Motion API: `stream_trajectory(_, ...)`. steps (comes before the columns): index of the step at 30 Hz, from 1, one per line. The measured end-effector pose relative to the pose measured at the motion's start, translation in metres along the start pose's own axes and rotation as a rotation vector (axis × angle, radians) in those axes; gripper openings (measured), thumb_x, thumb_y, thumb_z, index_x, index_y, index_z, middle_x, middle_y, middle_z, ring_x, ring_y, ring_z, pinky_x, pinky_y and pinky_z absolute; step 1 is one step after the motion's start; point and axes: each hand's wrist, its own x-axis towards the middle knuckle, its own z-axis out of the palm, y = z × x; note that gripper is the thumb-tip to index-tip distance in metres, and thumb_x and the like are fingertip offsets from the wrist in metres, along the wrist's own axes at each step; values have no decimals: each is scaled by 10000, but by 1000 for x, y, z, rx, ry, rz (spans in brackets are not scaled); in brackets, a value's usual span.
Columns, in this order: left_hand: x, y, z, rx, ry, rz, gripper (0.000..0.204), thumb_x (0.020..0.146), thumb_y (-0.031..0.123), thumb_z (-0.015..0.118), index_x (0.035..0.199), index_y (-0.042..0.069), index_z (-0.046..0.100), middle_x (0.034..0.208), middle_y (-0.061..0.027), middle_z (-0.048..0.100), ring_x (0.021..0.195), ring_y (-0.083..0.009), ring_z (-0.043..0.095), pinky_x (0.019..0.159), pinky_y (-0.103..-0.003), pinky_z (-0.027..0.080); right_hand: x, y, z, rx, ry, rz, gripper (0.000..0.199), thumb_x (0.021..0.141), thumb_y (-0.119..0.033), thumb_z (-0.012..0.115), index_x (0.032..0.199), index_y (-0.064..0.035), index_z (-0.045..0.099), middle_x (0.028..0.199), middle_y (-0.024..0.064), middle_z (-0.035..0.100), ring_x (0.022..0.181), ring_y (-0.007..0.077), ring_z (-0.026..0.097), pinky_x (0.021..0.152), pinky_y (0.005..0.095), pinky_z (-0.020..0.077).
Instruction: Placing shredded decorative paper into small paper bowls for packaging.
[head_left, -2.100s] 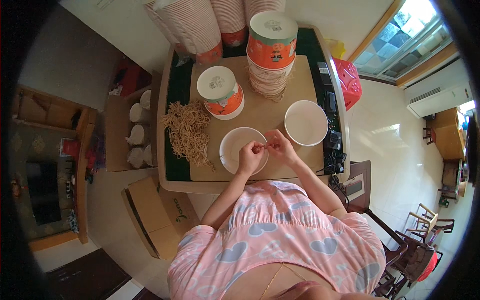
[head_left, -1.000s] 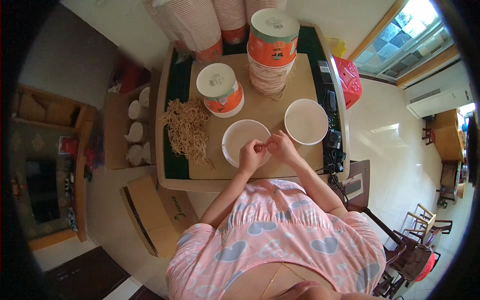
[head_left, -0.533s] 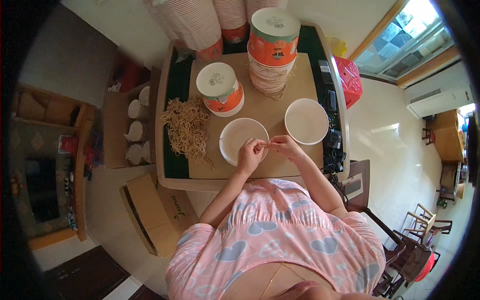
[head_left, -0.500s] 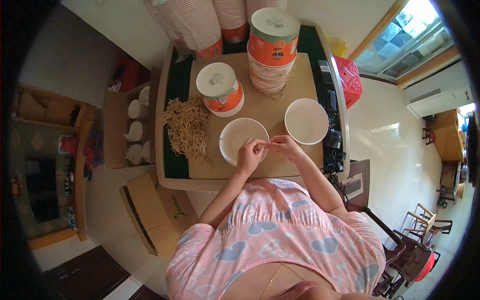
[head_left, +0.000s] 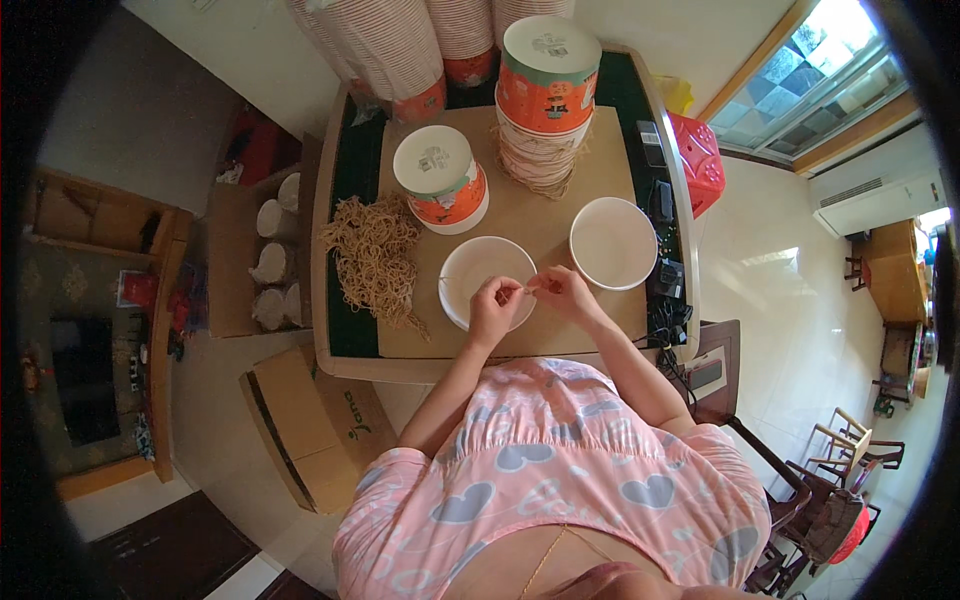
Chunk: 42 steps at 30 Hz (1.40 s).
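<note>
- I see the left hand [head_left: 492, 308] and right hand [head_left: 567, 294] meeting at the white paper tub's [head_left: 470, 270] 3 o'clock, fingertips pinched together; I can't tell on what.
- A tan twine pile [head_left: 372, 262] lies at the tub's 9 o'clock.
- Loosened fingertips could drop anything held; a wrist bump could tip the tub.

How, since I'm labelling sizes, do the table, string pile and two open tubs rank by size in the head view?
Table
String pile
Left open tub and right open tub: too alike to rank

Smooth paper tub [head_left: 468, 284]; rough cord pile [head_left: 372, 262]
</note>
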Motion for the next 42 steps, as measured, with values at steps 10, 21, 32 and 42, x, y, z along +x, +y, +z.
stream_trajectory(10, 0, -14, -9, -210, -26, -215, 47, 807, 51, 610, 823, 32, 570, 695, -8, 588, 607, -69, 537, 567, -223, 442, -9, -13, 30, -421, 161, -390, 174, 727, -33, 609, 896, -16, 567, 808, 138, 577, 754, 290, 596, 637, 340, 476)
stream_trajectory(21, -3, -27, -8, -204, -10, -201, 55, 809, 45, 598, 830, 34, 548, 706, -2, 565, 619, -71, 514, 568, -225, 434, -9, -12, 28, -434, 125, -406, 96, 769, -53, 586, 859, -17, 584, 799, 152, 599, 730, 321, 606, 632, 373, 485)
stream_trajectory(32, -4, -39, -2, -264, -3, -287, 72, 823, 48, 592, 835, 29, 524, 694, 1, 546, 607, -64, 504, 553, -220, 426, -8, -1, 28, -361, 196, -431, 65, 765, -51, 601, 813, -20, 571, 711, 107, 562, 597, 214, 559, 556, 309, 449)
stream_trajectory(42, -6, -34, 1, -256, -9, -305, 72, 830, 33, 580, 835, 33, 508, 689, 5, 530, 603, -62, 498, 550, -215, 424, -3, 7, 29, -404, 240, -538, 64, 760, -70, 610, 802, -35, 577, 726, 105, 566, 676, 253, 560, 615, 339, 453)
